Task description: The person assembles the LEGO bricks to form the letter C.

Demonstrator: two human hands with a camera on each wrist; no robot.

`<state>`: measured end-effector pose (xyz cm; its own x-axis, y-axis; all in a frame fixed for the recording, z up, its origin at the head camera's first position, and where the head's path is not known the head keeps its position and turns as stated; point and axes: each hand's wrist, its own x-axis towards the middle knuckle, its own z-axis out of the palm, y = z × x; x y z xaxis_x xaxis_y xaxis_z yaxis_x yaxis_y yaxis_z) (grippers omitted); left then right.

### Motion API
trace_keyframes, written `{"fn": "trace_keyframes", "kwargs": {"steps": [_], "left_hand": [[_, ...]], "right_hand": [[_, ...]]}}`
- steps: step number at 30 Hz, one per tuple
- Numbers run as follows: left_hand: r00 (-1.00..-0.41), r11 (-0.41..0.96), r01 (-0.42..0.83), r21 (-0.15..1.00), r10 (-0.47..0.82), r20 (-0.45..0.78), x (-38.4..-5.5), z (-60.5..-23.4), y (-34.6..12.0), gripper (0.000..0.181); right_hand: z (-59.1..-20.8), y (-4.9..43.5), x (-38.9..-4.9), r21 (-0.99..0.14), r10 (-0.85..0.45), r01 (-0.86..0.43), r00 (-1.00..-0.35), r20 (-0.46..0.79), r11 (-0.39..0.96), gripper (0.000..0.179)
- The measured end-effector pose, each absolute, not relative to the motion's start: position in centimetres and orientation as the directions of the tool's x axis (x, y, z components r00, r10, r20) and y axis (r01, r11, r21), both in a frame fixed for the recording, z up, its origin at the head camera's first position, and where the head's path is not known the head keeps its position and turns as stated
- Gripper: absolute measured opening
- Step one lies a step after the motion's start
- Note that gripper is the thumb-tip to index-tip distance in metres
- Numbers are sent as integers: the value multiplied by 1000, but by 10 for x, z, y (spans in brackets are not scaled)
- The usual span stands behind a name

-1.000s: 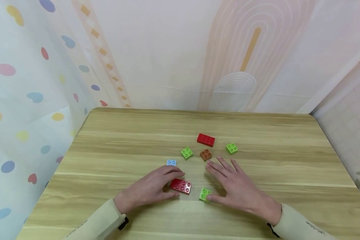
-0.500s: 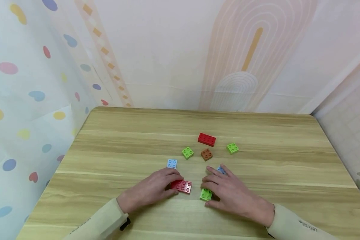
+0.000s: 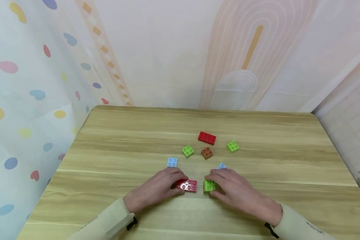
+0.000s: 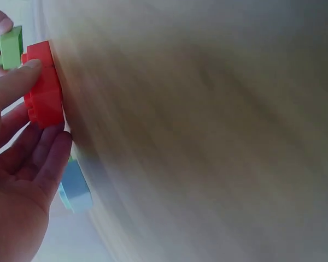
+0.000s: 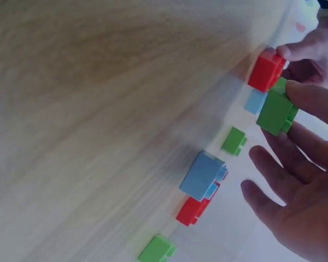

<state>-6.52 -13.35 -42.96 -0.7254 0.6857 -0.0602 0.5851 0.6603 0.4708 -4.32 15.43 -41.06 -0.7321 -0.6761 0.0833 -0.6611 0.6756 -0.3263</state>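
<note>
My left hand [image 3: 156, 188] grips a red eight-stud toy brick [image 3: 190, 186] at its left end, thumb on the near side. In the left wrist view this red brick [image 4: 45, 90] is close to the tabletop. My right hand [image 3: 243, 191] pinches a green four-stud brick [image 3: 209, 186] between thumb and fingers, just right of the red one with a narrow gap between them. The right wrist view shows the green brick [image 5: 274, 112] by the fingertips, other fingers spread. Just beyond the right hand, a blue brick [image 3: 222, 165] is partly hidden by it.
A light blue brick [image 3: 172, 162] lies beyond the left hand. Farther back are a green brick [image 3: 187, 151], a brown brick [image 3: 207, 153], a second red brick [image 3: 207, 137] and another green brick [image 3: 233, 146]. The wooden table [image 3: 123, 133] meets patterned cloth walls [image 3: 168, 50].
Fingers of both hands have closed on their bricks. The held red brick has shifted slightly right, and the green brick has moved a little away from the body and turned.
</note>
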Motion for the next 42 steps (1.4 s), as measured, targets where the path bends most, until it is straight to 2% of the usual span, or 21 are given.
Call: {"fn": "trace_keyframes", "kwargs": {"steps": [4,11,21,37,42], "left_hand": [[-722,658,580,481,688,-72,-66,-428,-126,39],[-715,655,589,474,696,-74,-67,-426,-118,37],[-702,642,618,455,710,-49,-64,-426,-111,35],[-717,643,601,474,696,-34,-64,-429,-108,33],[-718,644,597,478,695,-39,-65,-429,-108,34]], "right_hand": [[-409,154,-44,-377,-640,-615,-765,71,692,47],[-410,153,-44,-428,-638,-614,-763,106,663,43],[-411,148,-45,-511,-645,-562,-764,19,650,41],[-412,141,-49,-506,-689,-603,-724,23,617,36],[-409,138,-49,-473,-694,-612,-720,4,633,35]]}}
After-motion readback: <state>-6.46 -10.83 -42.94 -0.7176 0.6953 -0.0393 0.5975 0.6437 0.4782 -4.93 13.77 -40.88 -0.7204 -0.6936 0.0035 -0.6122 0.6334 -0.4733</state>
